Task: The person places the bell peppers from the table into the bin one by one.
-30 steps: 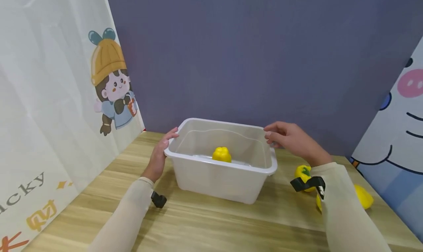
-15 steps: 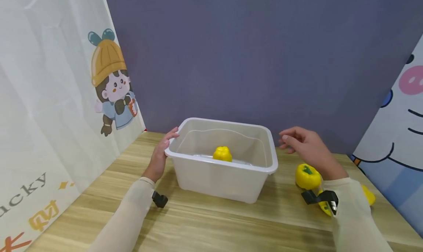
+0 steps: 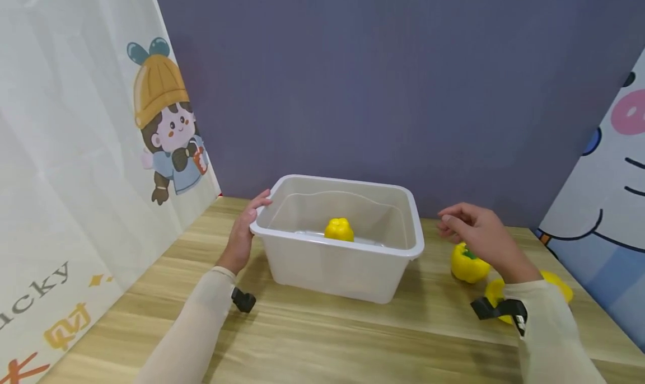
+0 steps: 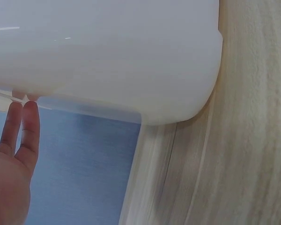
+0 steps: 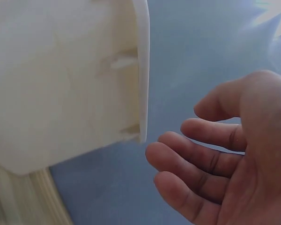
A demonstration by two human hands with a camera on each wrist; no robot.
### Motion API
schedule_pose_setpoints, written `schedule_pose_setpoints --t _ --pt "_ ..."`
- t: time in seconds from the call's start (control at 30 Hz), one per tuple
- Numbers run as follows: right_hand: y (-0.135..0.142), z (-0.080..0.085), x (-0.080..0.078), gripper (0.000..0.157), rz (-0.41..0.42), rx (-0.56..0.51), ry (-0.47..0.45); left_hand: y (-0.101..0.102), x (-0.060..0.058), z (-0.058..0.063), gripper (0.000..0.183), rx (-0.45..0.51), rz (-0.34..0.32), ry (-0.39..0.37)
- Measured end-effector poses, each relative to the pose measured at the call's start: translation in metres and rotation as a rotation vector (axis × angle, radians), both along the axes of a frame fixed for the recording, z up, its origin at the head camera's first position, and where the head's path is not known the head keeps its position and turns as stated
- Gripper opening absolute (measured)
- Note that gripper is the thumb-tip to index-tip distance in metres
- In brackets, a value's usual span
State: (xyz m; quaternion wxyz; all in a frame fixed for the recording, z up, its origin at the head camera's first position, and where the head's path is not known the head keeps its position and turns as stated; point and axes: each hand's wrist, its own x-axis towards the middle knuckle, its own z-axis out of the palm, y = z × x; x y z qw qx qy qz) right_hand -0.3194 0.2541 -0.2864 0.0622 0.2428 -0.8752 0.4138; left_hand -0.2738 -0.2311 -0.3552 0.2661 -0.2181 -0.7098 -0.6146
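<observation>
Yellow bell pepper (image 3: 340, 230) being contained in white bin (image 3: 327, 269) on surface (image 3: 312, 339); bin's left rim (image 3: 256, 227) being touched by left hand (image 3: 240, 237), fingers straight; right hand (image 3: 480, 231) being held apart from bin, fingers loosely curved.

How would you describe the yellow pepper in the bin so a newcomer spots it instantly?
On the wooden table, find the large white bin. Look inside, near the middle, for a yellow pepper showing above the near rim. It alone is seen inside; the other yellow objects lie outside, to the right.
</observation>
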Motion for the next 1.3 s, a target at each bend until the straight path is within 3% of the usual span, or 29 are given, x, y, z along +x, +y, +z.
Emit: schedule_pose_setpoints --t 0.37,0.83,1.3 --pt "0.027 -0.011 -0.001 0.038 -0.035 0.065 -0.025 -0.002 0.001 -0.001 0.052 -0.001 0.016 -0.008" --pt "0.053 -0.021 -0.01 0.047 -0.084 0.12 -0.12 0.0 0.002 0.001 0.052 0.003 0.004 -0.013" --pt "0.073 -0.033 -0.022 0.054 -0.179 0.12 -0.326 0.0 0.002 -0.001 0.054 -0.002 0.011 -0.024"
